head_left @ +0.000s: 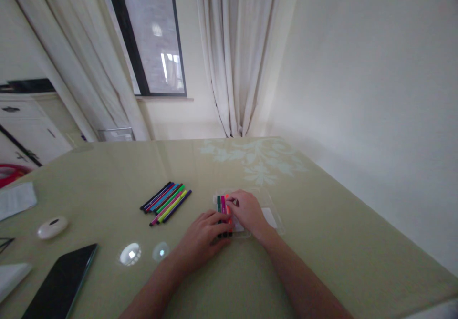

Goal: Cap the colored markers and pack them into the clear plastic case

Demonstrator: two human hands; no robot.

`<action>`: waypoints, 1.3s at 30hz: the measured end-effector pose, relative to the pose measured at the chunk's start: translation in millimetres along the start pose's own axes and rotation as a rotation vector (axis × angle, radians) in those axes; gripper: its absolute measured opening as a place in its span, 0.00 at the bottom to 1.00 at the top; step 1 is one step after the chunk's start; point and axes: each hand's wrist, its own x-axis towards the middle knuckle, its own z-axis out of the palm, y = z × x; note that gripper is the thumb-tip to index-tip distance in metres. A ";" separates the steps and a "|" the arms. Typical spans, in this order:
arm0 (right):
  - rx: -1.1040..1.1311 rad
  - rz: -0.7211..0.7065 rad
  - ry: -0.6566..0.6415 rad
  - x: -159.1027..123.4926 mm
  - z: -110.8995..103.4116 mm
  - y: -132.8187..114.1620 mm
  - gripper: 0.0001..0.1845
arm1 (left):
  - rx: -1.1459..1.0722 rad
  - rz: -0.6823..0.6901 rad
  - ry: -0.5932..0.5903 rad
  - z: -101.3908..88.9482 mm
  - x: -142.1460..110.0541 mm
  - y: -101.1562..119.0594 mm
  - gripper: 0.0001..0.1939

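Observation:
A clear plastic case (265, 197) lies opened out on the table, with a few markers side by side at its left: a dark green marker (219, 203), a magenta marker (223, 204) and an orange marker (229, 210). My right hand (246, 209) is closed in a pinch at the upper end of the orange one. Across the lower part of these markers rest the stretched fingers of my left hand (207, 235), partly covering them. To the left, several loose coloured markers (166, 203) lie slanted in a row on the tabletop.
On the left of the glossy table (143, 281) are a black phone (60, 281), a white oval object (52, 227) and a folded white cloth or paper (17, 200). A wall (375, 118) borders the right edge. Curtains (236, 56) and a window stand behind.

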 end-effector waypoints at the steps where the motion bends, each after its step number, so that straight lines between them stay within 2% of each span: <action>1: -0.007 0.010 -0.016 0.1 -0.4 -0.1 0.09 | -0.003 0.000 0.002 -0.2 0.3 0.6 0.13; 5: 0.008 0.037 -0.078 -0.3 -2.2 -1.0 0.08 | 0.006 0.004 0.010 0.0 0.8 4.5 0.11; 8: 0.013 0.038 -0.063 -0.6 -2.8 -0.4 0.08 | 0.001 0.014 0.023 0.2 1.5 6.0 0.10; 11: 0.042 0.026 -0.022 0.4 -3.1 2.5 0.07 | -0.035 0.004 0.111 -3.5 2.4 -0.6 0.12; 14: 0.126 0.044 0.056 2.3 -3.4 6.2 0.08 | 0.025 -0.186 0.313 -14.1 -1.4 -17.6 0.12; 16: 0.195 0.070 0.108 3.4 -3.7 7.8 0.08 | 0.219 -0.392 0.397 -23.7 -8.1 -30.7 0.12; 17: 0.228 0.079 0.131 3.6 -3.8 8.1 0.08 | 0.339 -0.503 0.391 -28.4 -12.1 -36.2 0.11; 19: 0.288 0.084 0.171 3.8 -4.0 7.8 0.09 | 0.522 -0.697 0.306 -36.7 -19.6 -43.1 0.12; 22: 0.349 0.079 0.222 3.4 -4.6 6.3 0.09 | 0.607 -0.833 0.174 -43.5 -25.0 -44.0 0.13; 27: 0.373 0.060 0.289 3.6 -6.7 4.7 0.09 | 0.566 -0.839 0.138 -41.1 -23.2 -44.3 0.11; 34: 0.388 0.039 0.273 2.7 -5.9 1.6 0.09 | 0.472 -0.702 0.158 -32.1 -19.6 -47.0 0.07; 37: 0.416 0.015 0.237 1.1 -1.8 -1.6 0.09 | 0.361 -0.677 0.208 -28.0 -14.2 -43.6 0.07; 39: 0.465 -0.002 0.173 -0.1 1.3 -4.9 0.10 | 0.212 -0.654 0.299 -24.2 -9.8 -39.5 0.06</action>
